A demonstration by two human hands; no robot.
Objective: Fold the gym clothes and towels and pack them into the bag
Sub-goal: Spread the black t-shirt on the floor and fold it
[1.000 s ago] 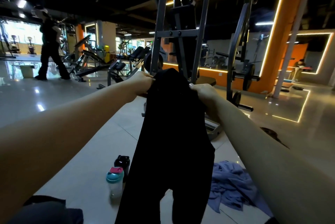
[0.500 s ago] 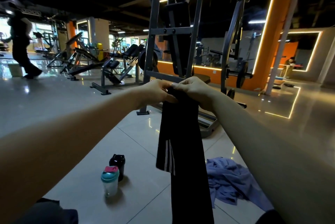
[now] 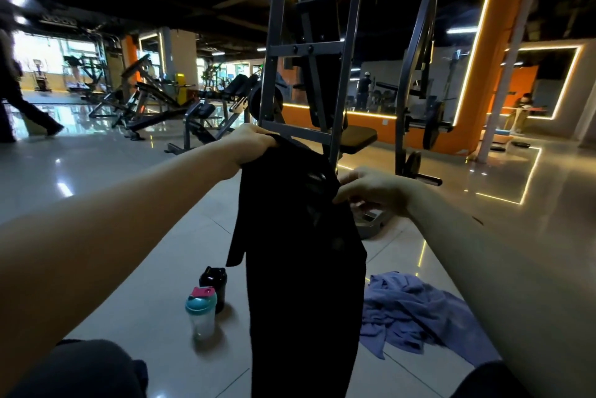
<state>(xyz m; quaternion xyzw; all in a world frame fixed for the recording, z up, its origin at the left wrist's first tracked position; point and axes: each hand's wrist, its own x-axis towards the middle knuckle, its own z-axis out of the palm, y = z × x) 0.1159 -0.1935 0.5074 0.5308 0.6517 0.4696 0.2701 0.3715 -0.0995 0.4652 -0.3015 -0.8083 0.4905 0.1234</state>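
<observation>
1. Left grip (image 3: 254, 147) is curled tight round the top edge of the black garment (image 3: 300, 268), which hangs in the air out in front, above the floor (image 3: 145, 317). Treat that hold as the anchor corner.
2. Right grip (image 3: 371, 191) sits at the garment's right edge, lower than the left, with its fingers loosely bent. I cannot tell whether it has the cloth pinched. It needs a sure pinch at the matching corner.
3. Level both grips so the cloth hangs flat and untwisted, then bring edge to edge.
4. Mind the hanging lower part: it dangles near the shaker bottle (image 3: 201, 314) and the black bottle (image 3: 214, 283), and a swing could tip them.
5. Crumpled on the floor to the right, the blue towel (image 3: 416, 310) is not yet folded. I can make out no bag.
</observation>
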